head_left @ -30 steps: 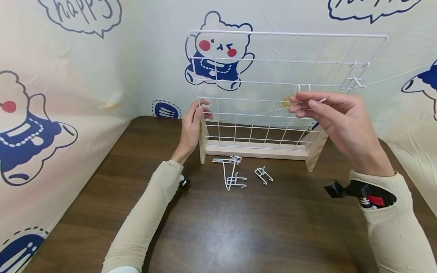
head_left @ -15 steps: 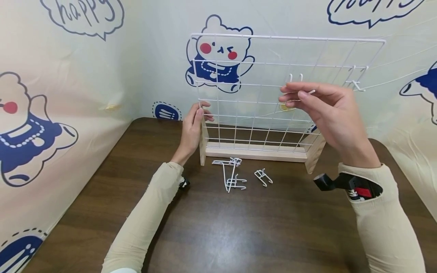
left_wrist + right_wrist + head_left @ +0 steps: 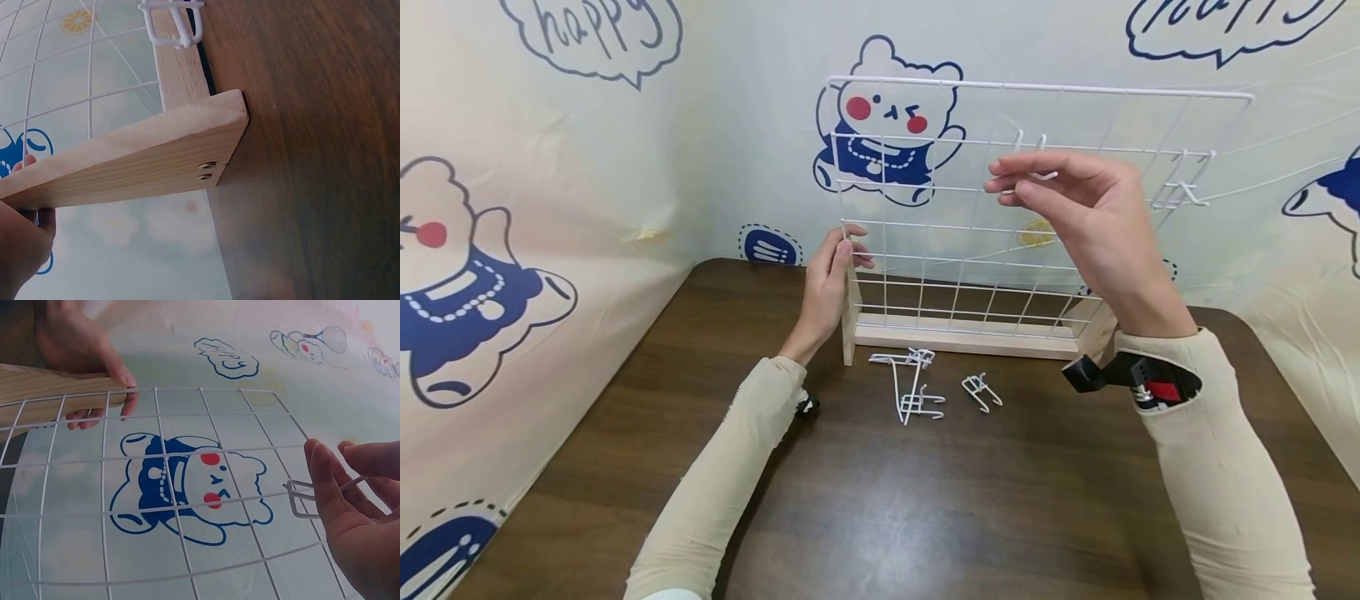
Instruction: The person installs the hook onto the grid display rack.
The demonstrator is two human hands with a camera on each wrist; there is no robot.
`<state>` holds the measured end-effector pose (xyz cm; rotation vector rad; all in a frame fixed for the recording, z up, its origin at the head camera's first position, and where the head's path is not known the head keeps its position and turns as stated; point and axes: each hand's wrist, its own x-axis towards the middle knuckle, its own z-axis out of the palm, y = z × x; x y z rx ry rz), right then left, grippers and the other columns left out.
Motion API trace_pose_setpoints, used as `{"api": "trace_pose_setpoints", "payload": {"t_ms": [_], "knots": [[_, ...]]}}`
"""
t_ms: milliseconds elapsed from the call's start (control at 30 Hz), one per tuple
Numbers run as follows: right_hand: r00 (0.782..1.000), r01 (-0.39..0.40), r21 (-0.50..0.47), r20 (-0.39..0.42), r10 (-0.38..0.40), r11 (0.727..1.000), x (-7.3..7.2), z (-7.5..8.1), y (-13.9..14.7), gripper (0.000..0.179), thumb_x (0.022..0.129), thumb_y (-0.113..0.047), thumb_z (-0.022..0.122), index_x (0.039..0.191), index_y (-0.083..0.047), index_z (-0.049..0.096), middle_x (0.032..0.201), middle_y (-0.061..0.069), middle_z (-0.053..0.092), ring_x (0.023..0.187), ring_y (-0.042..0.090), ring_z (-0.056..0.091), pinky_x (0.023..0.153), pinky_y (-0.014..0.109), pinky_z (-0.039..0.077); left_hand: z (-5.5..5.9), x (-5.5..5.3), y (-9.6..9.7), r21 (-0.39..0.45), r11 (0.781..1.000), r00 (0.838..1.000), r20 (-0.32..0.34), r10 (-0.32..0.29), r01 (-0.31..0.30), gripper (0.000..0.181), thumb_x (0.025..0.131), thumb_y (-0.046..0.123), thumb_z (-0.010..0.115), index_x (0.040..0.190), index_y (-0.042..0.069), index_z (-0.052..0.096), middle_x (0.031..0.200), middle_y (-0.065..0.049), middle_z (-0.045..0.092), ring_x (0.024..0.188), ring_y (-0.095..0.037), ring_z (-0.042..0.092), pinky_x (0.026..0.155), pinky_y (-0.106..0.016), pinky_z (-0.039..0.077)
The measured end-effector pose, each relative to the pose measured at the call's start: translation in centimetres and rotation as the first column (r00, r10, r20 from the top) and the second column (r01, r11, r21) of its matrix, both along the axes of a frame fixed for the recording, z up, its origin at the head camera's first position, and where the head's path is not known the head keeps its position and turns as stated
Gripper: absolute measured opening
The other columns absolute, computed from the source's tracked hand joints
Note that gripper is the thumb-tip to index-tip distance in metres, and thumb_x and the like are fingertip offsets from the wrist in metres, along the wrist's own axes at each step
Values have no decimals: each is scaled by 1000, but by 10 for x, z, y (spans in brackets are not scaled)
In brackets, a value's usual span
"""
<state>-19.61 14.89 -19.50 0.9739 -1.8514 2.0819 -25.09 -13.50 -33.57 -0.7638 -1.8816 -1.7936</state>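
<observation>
My left hand point(image 3: 826, 287) grips the wooden side post point(image 3: 156, 156) of a stand that holds up a white wire grid panel point(image 3: 1037, 85). In the right wrist view its fingers wrap the post and the grid's edge. My right hand point(image 3: 1097, 200) pinches a white wire hook point(image 3: 302, 516) between thumb and fingers, in front of the grid's upper part. Two bent ends of that hook show above the fingers in the head view; the rest is partly hidden. Whether it touches the grid, I cannot tell. Another white hook point(image 3: 1182, 188) hangs at the grid's upper right.
Several loose white wire hooks point(image 3: 894, 387) lie together on the brown table point(image 3: 880, 508) before the stand. A separate small hook point(image 3: 981, 392) lies to their right. Behind the grid is a printed cloth backdrop point(image 3: 737, 150), which also covers the left side.
My right hand has moved left and upward along the grid with the pinched hook. The left hand keeps its grip on the post, and the loose hooks stay put.
</observation>
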Motion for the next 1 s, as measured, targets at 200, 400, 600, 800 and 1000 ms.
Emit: {"api": "trace_pose_setpoints", "payload": {"t_ms": [200,400,600,800,1000], "knots": [[1000,1,1,2,-1,1000,-10,2,-2,24,93,6,63,115,15,65,115,24,68,103,34,67,97,36,53,-1,0,1,-2,1000,1000,-7,-1,1,29,107,6,34,123,-13,51,100,-36,60,91,-54,60,93,-60,48],[999,49,43,-7,-48,998,-22,-3,-4,20,93,5,64,111,12,69,111,19,70,99,28,69,95,31,53,-2,1,1,-10,1000,1000,6,4,-4,31,107,7,35,125,-13,50,101,-35,61,92,-54,60,94,-60,47],[994,109,142,-14,-108,984,-23,-14,-3,19,94,0,66,111,6,72,114,16,70,101,26,68,94,27,53,-3,1,2,-2,1000,1000,3,3,-3,30,107,7,35,124,-13,50,101,-35,60,92,-57,59,94,-62,47],[993,120,144,-9,-120,982,-21,-24,-4,20,93,2,65,112,5,71,122,16,66,102,25,69,93,26,54,-1,0,2,6,1000,1000,1,5,-5,30,107,7,35,124,-12,51,101,-35,60,92,-55,60,94,-61,47],[994,106,66,-41,-103,992,-15,-37,-12,33,93,7,61,125,2,65,139,14,56,99,25,71,87,28,57,-1,1,1,3,1000,1000,5,25,-25,30,107,7,35,124,-12,50,101,-36,60,92,-55,60,93,-58,49]]}}
